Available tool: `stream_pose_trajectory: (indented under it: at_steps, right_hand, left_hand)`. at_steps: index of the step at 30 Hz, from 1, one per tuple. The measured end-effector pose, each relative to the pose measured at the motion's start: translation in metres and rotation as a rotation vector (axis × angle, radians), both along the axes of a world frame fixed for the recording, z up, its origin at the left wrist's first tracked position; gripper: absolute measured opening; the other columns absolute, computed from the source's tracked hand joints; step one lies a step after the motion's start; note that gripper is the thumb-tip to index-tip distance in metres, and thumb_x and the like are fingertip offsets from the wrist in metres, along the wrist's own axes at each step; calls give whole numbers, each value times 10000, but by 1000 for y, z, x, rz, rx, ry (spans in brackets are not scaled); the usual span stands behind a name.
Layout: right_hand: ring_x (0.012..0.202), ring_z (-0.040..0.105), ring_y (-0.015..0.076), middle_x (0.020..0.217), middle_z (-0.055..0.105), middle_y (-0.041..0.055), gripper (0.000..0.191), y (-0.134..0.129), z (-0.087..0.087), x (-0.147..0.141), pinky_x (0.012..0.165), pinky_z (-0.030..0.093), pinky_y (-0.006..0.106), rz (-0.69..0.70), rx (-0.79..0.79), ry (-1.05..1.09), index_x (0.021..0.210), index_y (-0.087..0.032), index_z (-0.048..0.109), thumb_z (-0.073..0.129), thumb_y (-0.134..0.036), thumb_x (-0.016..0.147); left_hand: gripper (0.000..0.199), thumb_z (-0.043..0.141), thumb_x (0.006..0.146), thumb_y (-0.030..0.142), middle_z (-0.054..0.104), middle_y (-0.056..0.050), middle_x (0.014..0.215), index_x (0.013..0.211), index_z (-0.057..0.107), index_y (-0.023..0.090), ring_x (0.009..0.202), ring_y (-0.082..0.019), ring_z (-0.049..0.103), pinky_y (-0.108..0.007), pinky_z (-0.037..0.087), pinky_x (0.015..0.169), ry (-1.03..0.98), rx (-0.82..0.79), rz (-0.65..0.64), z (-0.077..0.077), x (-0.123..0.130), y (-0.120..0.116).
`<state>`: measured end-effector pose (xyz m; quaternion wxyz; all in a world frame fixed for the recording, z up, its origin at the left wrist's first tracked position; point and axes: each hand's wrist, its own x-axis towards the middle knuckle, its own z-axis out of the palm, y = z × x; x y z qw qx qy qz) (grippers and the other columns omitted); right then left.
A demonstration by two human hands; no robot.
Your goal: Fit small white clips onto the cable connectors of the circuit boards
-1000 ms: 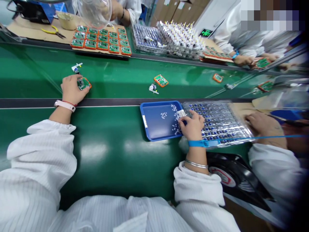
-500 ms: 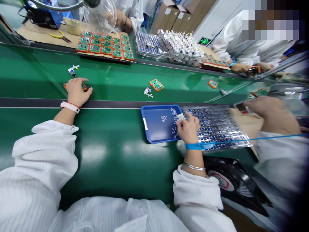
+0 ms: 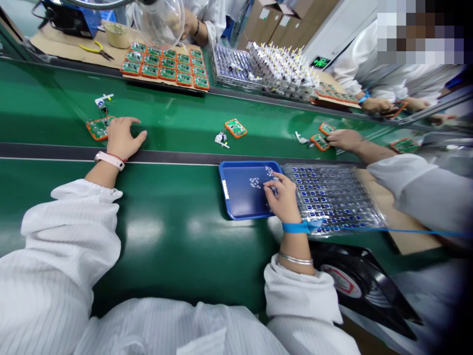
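My left hand (image 3: 123,137) is over the green belt with thumb and fingers apart, holding nothing. Its back partly covers the right edge of an orange-framed circuit board (image 3: 97,128). A white connector piece (image 3: 101,102) with a short lead lies just beyond that board. My right hand (image 3: 284,198), with a blue wrist strap, reaches over the right side of a blue tray (image 3: 242,204). Its thumb and index fingertip are drawn close together. Anything between them is too small to make out. Small white pieces (image 3: 254,183) lie scattered in the tray.
Another orange-framed board (image 3: 235,128) lies mid-belt. A clear blister tray (image 3: 328,197) of blue parts sits right of my right hand. Another person's hand (image 3: 345,140) touches a board at right. A black reel (image 3: 364,286) stands below. Boards (image 3: 166,65) line the far shelf.
The boards on the belt have shifted left, so the left one shows more beside my left hand. My right hand has moved slightly left over the tray. The neighbour's hand has reached onto the belt.
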<state>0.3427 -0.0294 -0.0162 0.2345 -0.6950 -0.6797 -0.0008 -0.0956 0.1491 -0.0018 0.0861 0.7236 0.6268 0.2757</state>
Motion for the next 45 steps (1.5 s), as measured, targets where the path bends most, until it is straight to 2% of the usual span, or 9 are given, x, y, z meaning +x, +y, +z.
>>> stream_pose_trajectory:
  at_steps: [12,23,27,30,34,36,39,42,45]
  right_hand:
    - [1154,461,285,1213,513,130,216,-4,1,-5,965,350,483,113,-11,-68,918,-195,661,480,-189,799]
    - [1102,494,290,1160,542,127,201,-3,-6,5,922,375,482,96,24,-93,934,-202,646,514,-206,782]
    - [1057,522,272,1057,586,117,144,-2,-6,16,908,374,461,32,112,-69,851,-200,634,512,-247,791]
    - [933,545,264,880,599,104,122,-1,-8,27,857,383,449,-62,146,-86,708,-192,602,523,-258,772]
    - [868,526,256,814,586,99,145,0,-13,33,819,376,435,-96,125,-122,647,-192,583,526,-261,761]
    - [859,518,253,812,582,95,149,1,-15,33,817,372,432,-95,121,-141,642,-194,585,526,-262,761]
    - [863,509,256,829,584,97,141,1,-18,33,796,375,426,-112,118,-169,652,-192,595,531,-261,757]
    - [875,504,263,861,593,107,134,1,-20,34,776,381,423,-131,113,-187,672,-186,605,530,-255,760]
    - [887,506,264,881,596,111,138,-1,-20,34,766,385,416,-127,102,-200,677,-182,607,530,-254,766]
  left_hand:
    - [454,572,808,397,554,-72,1110,1137,549,85,1089,-252,402,-403,256,991,62,-38,-11,0,-1,1]
    - [454,503,821,435,564,-99,1158,1142,567,120,1124,-287,432,-417,317,942,162,-63,0,4,0,-2]
    - [424,515,805,443,582,-91,1134,1106,584,152,1116,-296,453,-414,337,921,144,-16,9,4,4,-1]
    - [395,509,810,439,592,-83,1116,1092,590,174,1091,-289,479,-404,352,911,122,-5,-58,5,28,0]
    - [426,524,817,429,587,-108,1138,1139,564,153,1060,-275,502,-380,371,896,139,-15,-207,7,90,0]
    - [486,547,808,446,572,-133,1155,1176,532,129,1061,-284,499,-378,378,881,161,-36,-235,7,124,0]
    - [519,599,779,434,557,-159,1157,1186,514,124,1068,-317,487,-401,390,856,217,-80,-181,5,161,4]
    - [381,576,805,351,556,-176,1125,1109,563,122,1078,-334,475,-418,398,846,248,-82,-135,0,174,12]
    - [234,496,829,231,576,-189,1047,983,620,107,1033,-320,504,-421,397,853,261,-79,-207,0,167,22]
